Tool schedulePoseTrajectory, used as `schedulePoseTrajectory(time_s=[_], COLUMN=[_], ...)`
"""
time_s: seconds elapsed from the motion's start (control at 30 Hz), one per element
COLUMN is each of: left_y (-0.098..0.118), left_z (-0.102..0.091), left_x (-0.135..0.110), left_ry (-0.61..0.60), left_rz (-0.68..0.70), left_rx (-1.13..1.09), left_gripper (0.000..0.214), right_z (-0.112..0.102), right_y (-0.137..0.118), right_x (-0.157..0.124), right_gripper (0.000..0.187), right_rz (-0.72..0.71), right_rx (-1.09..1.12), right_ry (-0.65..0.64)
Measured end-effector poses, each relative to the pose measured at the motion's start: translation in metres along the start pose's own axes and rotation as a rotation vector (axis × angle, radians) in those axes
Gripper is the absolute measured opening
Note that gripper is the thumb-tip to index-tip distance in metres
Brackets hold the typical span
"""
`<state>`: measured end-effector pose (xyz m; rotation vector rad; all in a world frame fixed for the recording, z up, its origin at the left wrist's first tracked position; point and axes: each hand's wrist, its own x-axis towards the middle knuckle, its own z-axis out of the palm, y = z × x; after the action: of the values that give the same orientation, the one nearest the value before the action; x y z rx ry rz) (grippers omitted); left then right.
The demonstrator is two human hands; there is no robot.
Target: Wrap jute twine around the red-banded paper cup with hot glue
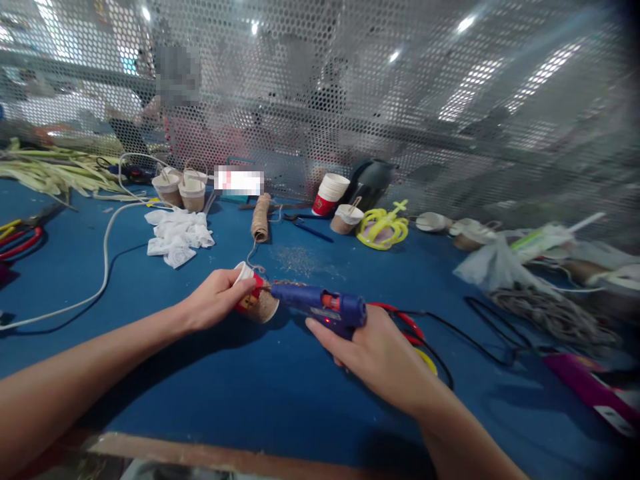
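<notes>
My left hand (220, 298) is closed around a red and white paper cup (245, 301), which lies tilted on its side above the table. Brown twine covers part of the cup toward its base. In my right hand (373, 347) is a blue hot glue gun (315, 303) with a small red light lit. Its nozzle points left, right by the cup's side; whether it touches cannot be made out. From the cup a strand of twine runs back to a twine roll (261, 219) lying behind it.
A white crumpled cloth (179, 235), twine-wrapped cups (193, 195), stacked paper cups (331, 193) and a yellow crown-shaped piece (383, 227) stand along the back. Scissors (25, 237) lie left. Cords, a plastic bag (500, 263) and grey rope (550, 313) lie right. Perforated metal panel (300, 87) behind.
</notes>
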<state>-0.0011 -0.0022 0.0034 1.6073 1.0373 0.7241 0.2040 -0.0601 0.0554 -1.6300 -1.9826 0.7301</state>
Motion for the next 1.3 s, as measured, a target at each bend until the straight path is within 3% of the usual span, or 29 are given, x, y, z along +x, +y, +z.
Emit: schedulePoseTrajectory(time_s=[0.3, 0.7, 0.97, 1.3], left_y=[-0.003, -0.002, -0.006, 0.007], left_z=[-0.002, -0.004, -0.005, 0.0], left_x=[-0.002, -0.004, -0.004, 0.001], left_ry=[-0.005, -0.026, -0.042, 0.084], left_rz=[0.027, 0.05, 0.041, -0.105], left_rx=[0.049, 0.066, 0.025, -0.13], left_gripper=[0.038, 0.035, 0.036, 0.034], right_z=[-0.003, -0.01, -0.01, 0.003], right_y=[0.0, 0.003, 0.003, -0.001], right_x=[0.006, 0.006, 0.008, 0.0], right_gripper=[0.021, 0.036, 0.034, 0.018], right_rz=[0.126, 0.126, 0.106, 0.003], right_rx=[0.106, 0.132, 0.109, 0.051], right_ry=[-0.071, -0.205, -0.18, -0.061])
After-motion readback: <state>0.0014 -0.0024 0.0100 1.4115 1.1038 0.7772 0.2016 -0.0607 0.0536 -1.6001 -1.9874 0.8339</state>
